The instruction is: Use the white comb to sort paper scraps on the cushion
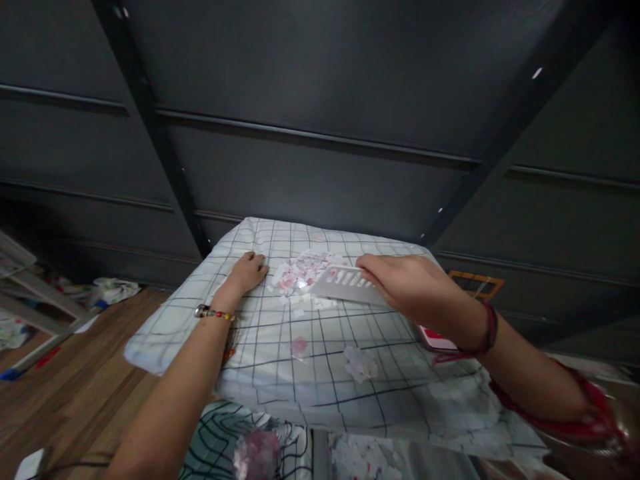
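Observation:
My right hand (400,277) grips a white slotted plastic piece (350,288), fingers wrapped over its right end. Its left edge touches a heap of small white and pinkish paper scraps (305,270) on the checked cloth (260,360). Left of the heap, my left hand (247,272) lies on the cloth with fingers slightly apart, holding nothing. Nearer to me on the cloth lie a small pink piece (299,347) and a whitish, petal-edged piece (361,363). How far the plastic piece extends under my right hand is hidden.
A dark panelled wall (320,180) stands behind the cloth-covered surface. Below the front edge are a pink bundle in clear plastic (257,453) and a container with white scraps (365,457). A red-and-white item (437,339) lies beside my right wrist; a wooden frame (475,283) is behind it.

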`<state>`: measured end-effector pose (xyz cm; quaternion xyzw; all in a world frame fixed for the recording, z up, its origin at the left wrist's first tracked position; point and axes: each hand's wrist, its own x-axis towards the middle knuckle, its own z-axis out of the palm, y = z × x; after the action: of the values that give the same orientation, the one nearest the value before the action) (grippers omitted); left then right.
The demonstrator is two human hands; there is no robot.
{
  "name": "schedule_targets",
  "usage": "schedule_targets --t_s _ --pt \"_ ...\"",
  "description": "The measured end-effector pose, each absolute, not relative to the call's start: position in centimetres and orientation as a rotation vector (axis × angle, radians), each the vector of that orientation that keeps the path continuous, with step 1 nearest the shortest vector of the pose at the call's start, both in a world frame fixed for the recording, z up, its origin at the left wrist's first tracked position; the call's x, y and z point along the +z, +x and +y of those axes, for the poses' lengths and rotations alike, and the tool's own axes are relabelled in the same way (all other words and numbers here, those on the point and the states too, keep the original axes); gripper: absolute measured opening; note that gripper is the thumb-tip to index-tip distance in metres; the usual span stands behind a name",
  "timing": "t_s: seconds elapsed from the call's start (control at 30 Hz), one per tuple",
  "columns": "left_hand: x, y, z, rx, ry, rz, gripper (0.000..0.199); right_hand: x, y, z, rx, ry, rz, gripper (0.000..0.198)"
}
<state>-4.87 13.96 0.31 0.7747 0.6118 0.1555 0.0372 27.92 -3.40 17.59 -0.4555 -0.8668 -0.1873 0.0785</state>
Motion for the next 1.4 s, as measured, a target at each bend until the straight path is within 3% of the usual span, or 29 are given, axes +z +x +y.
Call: schedule_targets --t_s 0.3,0.77,1.17,1.4 --pt "0.5 -4.6 13.8 0.438 2.388 1.88 0.042 13.0 26.7 -2.8 -0.71 -0.904 -2.701 0.032" --pt "0.6 -4.3 14.0 0.354 2.373 1.923 0.048 12.0 28.0 -2.2 -0.743 -0.729 -2.55 0.033" --pt "-0.1 -5.0 14.6 0.413 2.419 1.884 0.044 13.1 31.9 -4.2 -0.625 -0.78 -2.523 0.043" --pt "0.2 -4.7 14.5 0.38 2.406 1.883 0.047 13.3 33.1 -4.8 -0.819 -1.057 -2.555 0.035"
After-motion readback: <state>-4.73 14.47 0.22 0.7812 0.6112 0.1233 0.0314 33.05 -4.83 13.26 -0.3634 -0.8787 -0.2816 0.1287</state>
